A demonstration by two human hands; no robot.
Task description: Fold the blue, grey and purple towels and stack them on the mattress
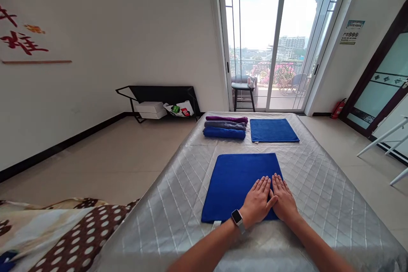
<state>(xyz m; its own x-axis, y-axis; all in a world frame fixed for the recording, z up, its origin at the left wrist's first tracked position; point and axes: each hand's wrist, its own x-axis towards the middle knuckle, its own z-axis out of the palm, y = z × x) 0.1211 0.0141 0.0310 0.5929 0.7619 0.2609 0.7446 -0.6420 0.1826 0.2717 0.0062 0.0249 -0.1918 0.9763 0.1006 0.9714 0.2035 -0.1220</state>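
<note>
A blue cloth [234, 182] lies flat on the silver quilted surface [178, 204], with a white tag at its near edge. Both hands rest palm down on its right part, side by side. My left hand [259, 199], with a watch on the wrist, has its fingers stretched out. Beside it, my right hand [283, 197] lies flat near the cloth's right edge. Farther back, a second blue cloth [273, 130] is spread flat. To its left are rolled or folded cloths: a blue one [224, 132], a grey one [225, 125] and a purple one [227, 119].
A brown dotted blanket [86, 236] lies at the lower left. By the wall stands a black rack [165, 93] with white boxes [151, 109]. Glass doors [251, 42] are ahead; a fire extinguisher [338, 109] and white metal legs [381, 138] are on the right.
</note>
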